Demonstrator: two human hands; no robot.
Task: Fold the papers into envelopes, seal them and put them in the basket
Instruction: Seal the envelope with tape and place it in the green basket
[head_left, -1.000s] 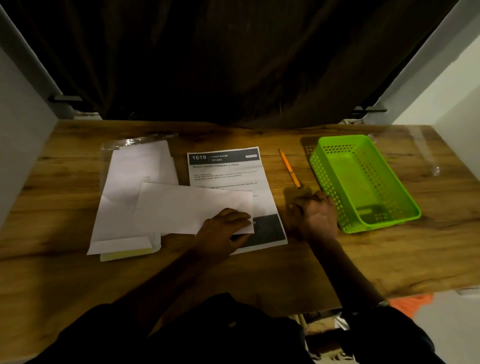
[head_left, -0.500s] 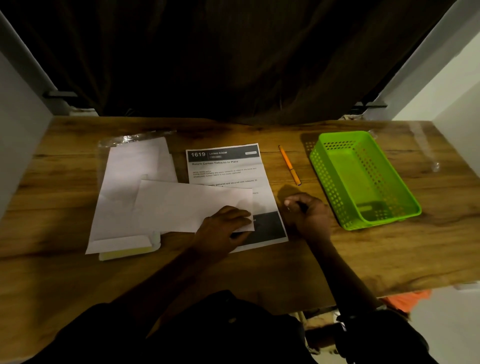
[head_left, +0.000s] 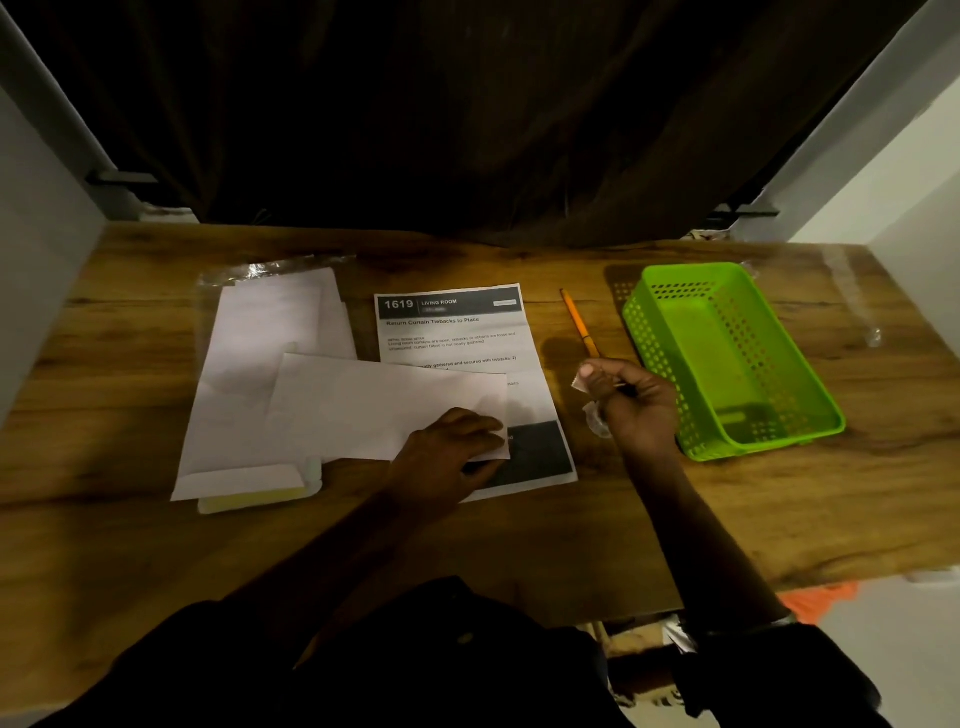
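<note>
The white envelope (head_left: 374, 405) lies flat on the desk (head_left: 675, 519), overlapping both the printed sheet (head_left: 452, 322) and the stack of white papers (head_left: 270, 338) to its left. It is held down at its right end by the left hand (head_left: 449, 451), whose fingers are laid fairly straight across the paper. The right hand (head_left: 634, 410) is raised near the green basket (head_left: 636, 332), and a small pale scrap (head_left: 578, 383) is pinched between its thumb and fingers. Whether this is tape or a peeled liner cannot be told. The step in hand is judged to be the sealing. For it to be done well, the envelope should be kept pinned so that it cannot slide on the smooth sheet beneath. The flap should be pressed along its whole length, from one end to the other, so that no corner lifts. If the scrap is waste, it should be set aside on the desk, not dropped into the basket. No envelope is seen in the basket; only its perforated floor and walls show. The paper stack appears to lie on a clear plastic sleeve (head_left: 249, 271), and an orange pencil (head_left: 578, 323) lies between the sheet and the basket.
</note>
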